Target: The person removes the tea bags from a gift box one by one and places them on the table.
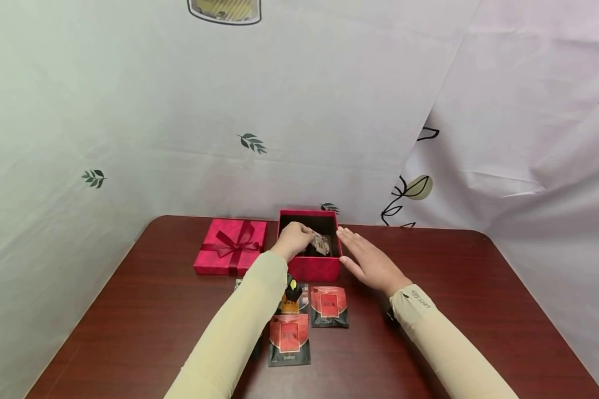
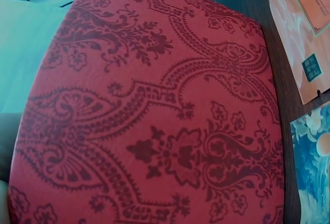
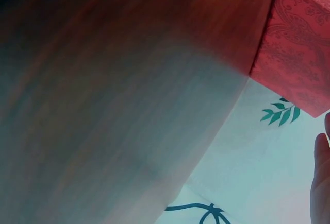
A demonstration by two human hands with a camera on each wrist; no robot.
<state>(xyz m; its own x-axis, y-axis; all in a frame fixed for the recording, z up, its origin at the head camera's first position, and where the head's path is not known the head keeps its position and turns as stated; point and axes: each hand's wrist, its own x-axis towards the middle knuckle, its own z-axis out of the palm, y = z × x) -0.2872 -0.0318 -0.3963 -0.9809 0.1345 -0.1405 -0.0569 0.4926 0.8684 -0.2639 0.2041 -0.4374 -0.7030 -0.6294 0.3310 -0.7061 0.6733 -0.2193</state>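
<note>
A red gift box [image 1: 315,270] with a dark inside stands lidless near the table's back edge. Over its opening, my left hand [image 1: 294,238] pinches a small patterned sachet [image 1: 321,244] between thumb and fingers. Straight-fingered, my right hand [image 1: 371,261] rests its fingertips against the box's right side. The left wrist view is filled by the patterned red box wall [image 2: 154,100], and the left hand's hold is hidden there. In the right wrist view, fingers [image 3: 320,172] show at the right edge beside the box [image 3: 296,38].
The red lid [image 1: 224,246] with a ribbon bow lies left of the box. In front are two red-and-black sachets [image 1: 328,306] [image 1: 289,339] and an orange-labelled sachet [image 1: 290,306], partly hidden by the left sleeve. Fabric [image 1: 329,111] hangs behind the brown table [image 1: 459,288].
</note>
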